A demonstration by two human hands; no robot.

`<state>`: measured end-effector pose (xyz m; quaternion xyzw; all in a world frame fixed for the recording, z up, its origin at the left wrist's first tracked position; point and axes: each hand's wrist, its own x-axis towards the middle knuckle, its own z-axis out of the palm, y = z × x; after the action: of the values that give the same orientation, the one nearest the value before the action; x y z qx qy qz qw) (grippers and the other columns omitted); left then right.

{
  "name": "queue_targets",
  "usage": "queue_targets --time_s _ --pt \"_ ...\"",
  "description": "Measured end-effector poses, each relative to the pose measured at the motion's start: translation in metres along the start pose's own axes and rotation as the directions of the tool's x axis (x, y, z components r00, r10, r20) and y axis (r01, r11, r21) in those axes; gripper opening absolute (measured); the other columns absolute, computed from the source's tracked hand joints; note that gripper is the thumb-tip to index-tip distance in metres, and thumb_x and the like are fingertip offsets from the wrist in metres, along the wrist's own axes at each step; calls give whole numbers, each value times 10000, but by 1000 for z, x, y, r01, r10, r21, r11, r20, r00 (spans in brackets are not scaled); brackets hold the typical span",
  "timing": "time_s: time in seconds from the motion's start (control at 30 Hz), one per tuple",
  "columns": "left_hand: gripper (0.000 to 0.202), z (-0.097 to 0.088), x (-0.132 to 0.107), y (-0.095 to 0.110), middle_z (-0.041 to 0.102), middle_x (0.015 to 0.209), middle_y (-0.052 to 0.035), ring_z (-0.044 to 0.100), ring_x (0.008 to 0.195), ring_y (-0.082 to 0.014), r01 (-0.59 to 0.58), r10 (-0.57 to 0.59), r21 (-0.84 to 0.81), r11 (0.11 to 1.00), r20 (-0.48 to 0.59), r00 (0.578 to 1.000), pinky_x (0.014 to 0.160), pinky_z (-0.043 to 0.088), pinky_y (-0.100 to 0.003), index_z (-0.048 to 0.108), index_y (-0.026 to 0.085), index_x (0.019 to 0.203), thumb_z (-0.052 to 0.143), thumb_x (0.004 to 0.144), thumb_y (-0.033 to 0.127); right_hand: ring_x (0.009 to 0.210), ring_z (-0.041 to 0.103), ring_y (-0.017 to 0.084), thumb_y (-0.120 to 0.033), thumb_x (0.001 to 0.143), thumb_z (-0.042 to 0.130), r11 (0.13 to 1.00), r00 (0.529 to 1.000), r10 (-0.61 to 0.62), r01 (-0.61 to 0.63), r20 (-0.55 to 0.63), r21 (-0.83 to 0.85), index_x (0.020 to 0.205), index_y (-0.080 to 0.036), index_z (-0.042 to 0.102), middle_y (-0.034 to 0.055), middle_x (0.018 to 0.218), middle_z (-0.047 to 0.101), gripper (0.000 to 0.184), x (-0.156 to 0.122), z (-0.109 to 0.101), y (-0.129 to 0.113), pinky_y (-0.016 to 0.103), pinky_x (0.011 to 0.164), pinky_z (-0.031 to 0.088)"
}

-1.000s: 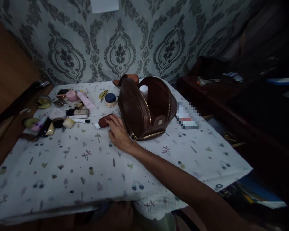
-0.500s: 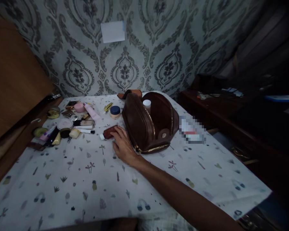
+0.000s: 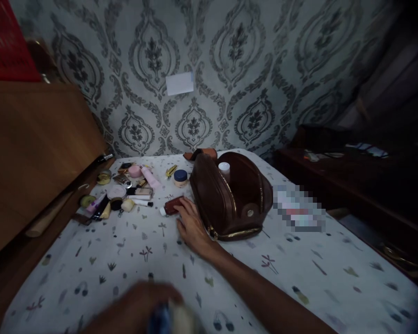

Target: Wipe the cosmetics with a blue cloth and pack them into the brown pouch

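I log the right hand [image 3: 193, 227] palm-down, fingers loosely spread on a glossy dark-red bottle [image 3: 173, 205] lying left of the smooth brown bag [image 3: 212, 199], thumb apart. Left hand [image 3: 149, 297], near edge, blurred against a blue-and-cream object [image 3: 170, 320]; I cannot tell its grip. Bag gapes, gold-toothed zip undone; inside, a white-capped container [image 3: 224, 168].
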<state>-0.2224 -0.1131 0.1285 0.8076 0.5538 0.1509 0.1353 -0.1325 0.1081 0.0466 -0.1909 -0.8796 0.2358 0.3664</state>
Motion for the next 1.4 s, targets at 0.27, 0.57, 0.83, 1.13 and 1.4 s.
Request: queue_targets --time_s 0.27,0.57,0.83,1.13,1.4 --pt "453 -77 111 -111 724 1123 -89 662 1045 -283 619 -550 186 763 -317 773 860 492 -343 598 189 1263 615 863 401 1432 321 301 -42 800 499 1000 1000 -1 1 4 -7 1265 -125 570 183 1447 464 478 -1 0 2 560 1178 330" --pt "340 -38 110 -121 697 1090 -88 657 1036 -280 525 -492 271 807 -185 851 824 477 -336 640 210 1077 511 945 495 1439 327 295 -41 812 501 1000 1000 4 -4 -14 25 1296 -150 556 171 1452 466 499 0 -2 0 564 1177 336" --pt "262 -14 103 -129 644 1096 -84 638 998 -264 506 -479 246 827 -164 862 800 460 -333 587 194 1063 548 927 414 1468 290 296 -95 862 477 991 993 115 -114 -16 62 1396 -140 472 184 1548 335 536 -4 6 12 541 1201 297" --pt "279 -27 89 -134 656 887 4 599 833 -189 171 -375 -510 843 -330 866 763 469 -277 646 202 966 648 829 445 1381 409 311 -162 801 635 976 987 161 -163 25 146 1424 -163 447 180 1448 478 650 1 1 6 521 1154 338" --pt "433 -25 86 -132 539 709 22 485 618 -136 221 -571 -598 771 -494 656 590 431 -242 645 183 1065 454 933 548 952 610 217 -224 750 729 904 972 213 -233 95 358 1155 -178 581 58 1044 652 434 5 -10 -13 358 870 483"
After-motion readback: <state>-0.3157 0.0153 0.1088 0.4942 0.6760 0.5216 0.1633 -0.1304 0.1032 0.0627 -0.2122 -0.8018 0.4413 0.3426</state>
